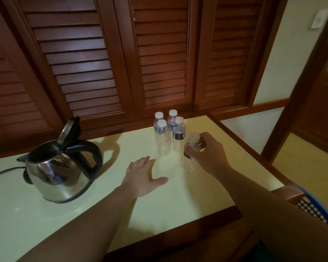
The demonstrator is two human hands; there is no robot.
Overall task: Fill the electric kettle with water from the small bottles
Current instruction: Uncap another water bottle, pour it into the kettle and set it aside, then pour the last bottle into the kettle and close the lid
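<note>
A steel electric kettle (pixel 55 174) with a black handle stands on the left of the pale table (pixel 206 190), its lid (pixel 68 130) hinged open. Several small capped water bottles (pixel 162 138) with blue labels stand clustered at the table's back. My right hand (pixel 209 155) grips another small bottle (pixel 191 148) around its upper part, just right of the cluster; the bottle is blurred and tilted. My left hand (pixel 142 176) rests flat on the table, fingers spread, between the kettle and the bottles, holding nothing.
A black power cord (pixel 4 172) runs left from the kettle. Wooden louvred doors (pixel 106 63) rise directly behind the table. A blue mesh basket (pixel 314 207) sits beyond the table's right edge. The table has a wooden rim.
</note>
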